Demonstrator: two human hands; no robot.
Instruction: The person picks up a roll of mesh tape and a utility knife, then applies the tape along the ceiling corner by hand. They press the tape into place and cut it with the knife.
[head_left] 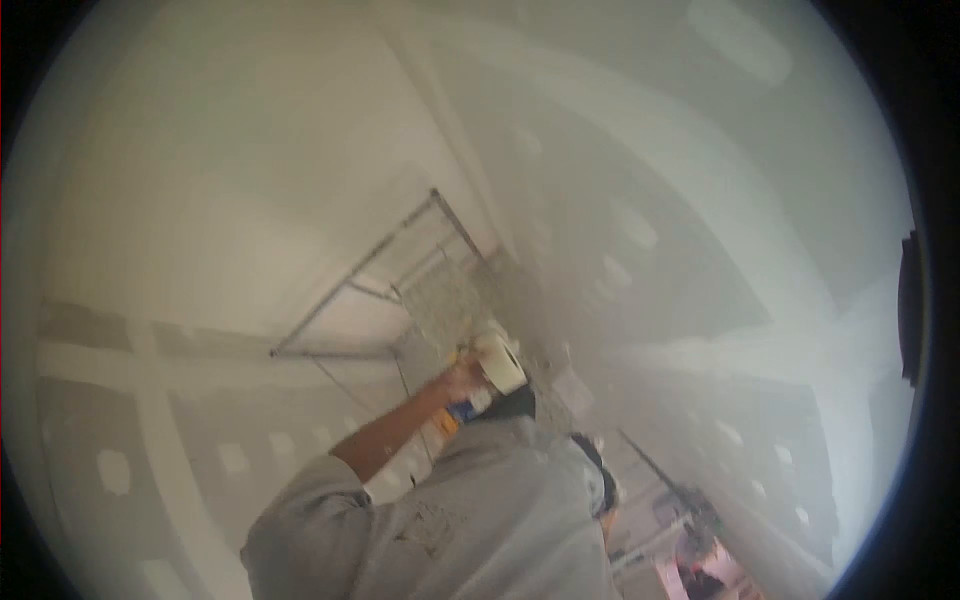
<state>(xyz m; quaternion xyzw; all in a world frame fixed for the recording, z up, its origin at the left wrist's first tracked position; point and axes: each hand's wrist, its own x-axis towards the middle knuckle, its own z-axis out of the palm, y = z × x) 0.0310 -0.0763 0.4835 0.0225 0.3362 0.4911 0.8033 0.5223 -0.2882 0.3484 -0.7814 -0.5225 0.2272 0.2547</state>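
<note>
My left hand [463,382] is in front of my body near the middle of the view, at the end of a bare forearm. Its fingers are closed around a pale, cream-coloured roll [503,366], which looks like tape; the image is blurred here. Just below the hand, a small blue and orange item [459,412] shows beside the grey shirt [480,520]. I cannot see my right hand.
A metal scaffold frame [352,277] stands beyond the hand, to the left. Drywall with pale joint bands [700,180] surrounds the space. At the lower right, a dark pole-like thing [655,465] and pinkish, cluttered items [700,560] lie below.
</note>
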